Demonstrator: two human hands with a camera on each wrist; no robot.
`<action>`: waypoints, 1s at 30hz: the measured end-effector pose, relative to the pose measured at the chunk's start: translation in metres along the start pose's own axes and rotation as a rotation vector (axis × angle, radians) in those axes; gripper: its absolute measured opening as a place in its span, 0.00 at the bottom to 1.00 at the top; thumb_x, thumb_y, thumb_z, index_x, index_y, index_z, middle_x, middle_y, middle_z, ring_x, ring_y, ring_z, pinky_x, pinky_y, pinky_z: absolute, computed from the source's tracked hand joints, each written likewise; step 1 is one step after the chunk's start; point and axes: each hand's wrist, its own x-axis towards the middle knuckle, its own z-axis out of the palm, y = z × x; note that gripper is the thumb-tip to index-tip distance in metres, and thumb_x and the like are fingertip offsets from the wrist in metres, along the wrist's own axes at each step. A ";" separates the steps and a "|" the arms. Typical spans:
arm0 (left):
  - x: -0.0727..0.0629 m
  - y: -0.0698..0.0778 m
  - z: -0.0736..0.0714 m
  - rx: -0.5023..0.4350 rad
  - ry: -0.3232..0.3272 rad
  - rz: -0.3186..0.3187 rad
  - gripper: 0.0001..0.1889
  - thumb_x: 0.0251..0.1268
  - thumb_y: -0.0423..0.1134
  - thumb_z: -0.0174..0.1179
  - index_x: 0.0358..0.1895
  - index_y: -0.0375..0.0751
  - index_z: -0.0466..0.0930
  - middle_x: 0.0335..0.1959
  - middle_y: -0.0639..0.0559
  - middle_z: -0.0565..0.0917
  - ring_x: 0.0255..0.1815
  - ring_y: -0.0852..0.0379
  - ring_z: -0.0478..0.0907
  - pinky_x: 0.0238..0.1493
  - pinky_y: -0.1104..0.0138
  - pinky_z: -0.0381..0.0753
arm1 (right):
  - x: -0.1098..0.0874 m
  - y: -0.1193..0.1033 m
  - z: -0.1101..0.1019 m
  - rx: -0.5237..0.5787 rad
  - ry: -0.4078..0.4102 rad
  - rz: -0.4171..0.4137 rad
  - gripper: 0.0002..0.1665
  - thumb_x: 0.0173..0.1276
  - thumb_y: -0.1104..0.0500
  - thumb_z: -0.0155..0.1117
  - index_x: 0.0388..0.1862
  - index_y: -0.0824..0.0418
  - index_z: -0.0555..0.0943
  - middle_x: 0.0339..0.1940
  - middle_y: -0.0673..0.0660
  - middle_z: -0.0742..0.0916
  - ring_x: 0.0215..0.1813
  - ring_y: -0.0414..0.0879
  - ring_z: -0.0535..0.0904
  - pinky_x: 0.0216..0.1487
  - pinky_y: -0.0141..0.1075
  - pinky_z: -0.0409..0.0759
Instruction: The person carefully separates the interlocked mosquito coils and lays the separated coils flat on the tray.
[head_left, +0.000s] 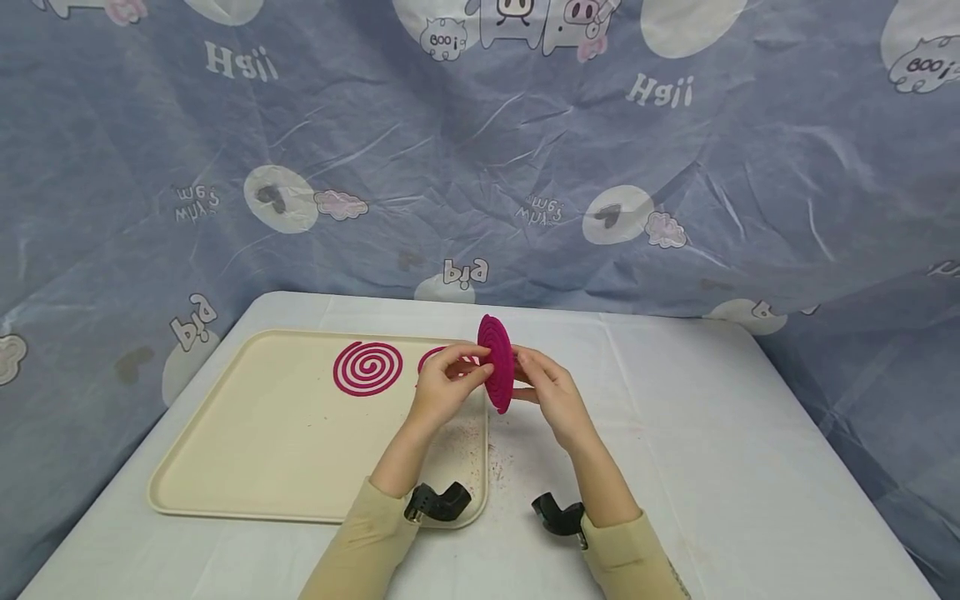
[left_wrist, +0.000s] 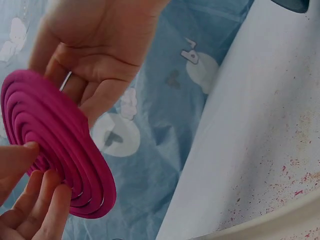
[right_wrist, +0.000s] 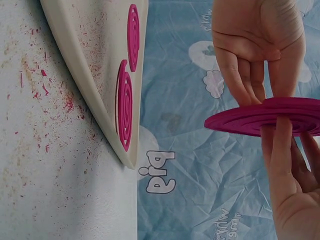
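A magenta mosquito coil point(head_left: 497, 367) stands on edge between the two hands, above the tray's right side. My left hand point(head_left: 442, 387) holds it from the left, thumb and fingertips at the middle of its spiral face. From the other side, my right hand point(head_left: 557, 400) holds it with the fingers against the opposite face. The left wrist view shows the spiral rings point(left_wrist: 57, 125) lying close together. Flat on the tray lies another mosquito coil point(head_left: 367, 368); beside it is a further coil point(right_wrist: 124, 110), partly hidden behind my left hand in the head view.
The cream tray point(head_left: 262, 433) covers the left part of the white table point(head_left: 697, 442). Reddish crumbs point(head_left: 498, 467) are scattered around its right rim. A patterned blue cloth point(head_left: 450, 150) hangs behind the table. Each wrist carries a small black device point(head_left: 438, 502).
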 end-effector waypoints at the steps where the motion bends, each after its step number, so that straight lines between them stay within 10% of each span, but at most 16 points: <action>1: 0.001 -0.003 -0.001 -0.015 -0.009 -0.021 0.13 0.55 0.24 0.63 0.44 0.24 0.79 0.43 0.33 0.79 0.35 0.44 0.78 0.37 0.66 0.80 | 0.000 0.001 0.000 0.004 0.002 -0.002 0.21 0.73 0.60 0.51 0.61 0.70 0.72 0.52 0.68 0.80 0.47 0.47 0.81 0.44 0.38 0.82; 9: 0.008 -0.032 -0.004 -0.174 -0.091 -0.118 0.14 0.57 0.25 0.63 0.47 0.24 0.78 0.41 0.36 0.80 0.33 0.55 0.81 0.39 0.65 0.83 | -0.001 0.004 0.001 0.038 0.007 -0.016 0.21 0.65 0.72 0.57 0.58 0.72 0.74 0.51 0.70 0.81 0.42 0.44 0.83 0.41 0.40 0.83; 30: 0.007 -0.029 -0.006 -0.276 -0.121 -0.099 0.12 0.55 0.21 0.62 0.44 0.19 0.78 0.36 0.46 0.83 0.32 0.59 0.82 0.40 0.60 0.83 | -0.003 0.002 -0.003 0.062 0.013 -0.043 0.20 0.62 0.71 0.62 0.54 0.75 0.77 0.47 0.70 0.83 0.39 0.45 0.84 0.42 0.40 0.82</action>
